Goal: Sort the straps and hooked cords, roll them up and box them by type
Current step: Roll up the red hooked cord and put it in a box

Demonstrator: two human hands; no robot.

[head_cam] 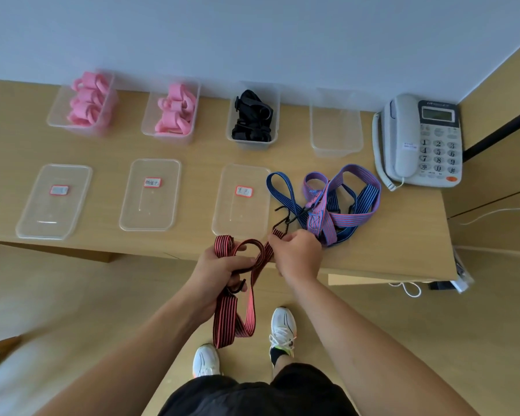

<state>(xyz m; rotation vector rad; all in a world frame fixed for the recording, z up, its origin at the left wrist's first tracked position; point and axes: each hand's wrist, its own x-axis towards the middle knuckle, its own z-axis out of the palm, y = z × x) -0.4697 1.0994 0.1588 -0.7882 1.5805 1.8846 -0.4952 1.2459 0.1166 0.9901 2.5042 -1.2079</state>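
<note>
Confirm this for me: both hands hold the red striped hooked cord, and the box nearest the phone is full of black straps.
One detail is wrong. In the head view the box nearest the phone is empty; the black straps sit in the next box to its left. Both the left hand and right hand do hold the red striped hooked cord.

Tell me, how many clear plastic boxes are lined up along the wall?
4. From left: two boxes hold pink straps, the third holds black straps, and the fourth, beside the phone, looks empty. Three lids lie in front.
</note>
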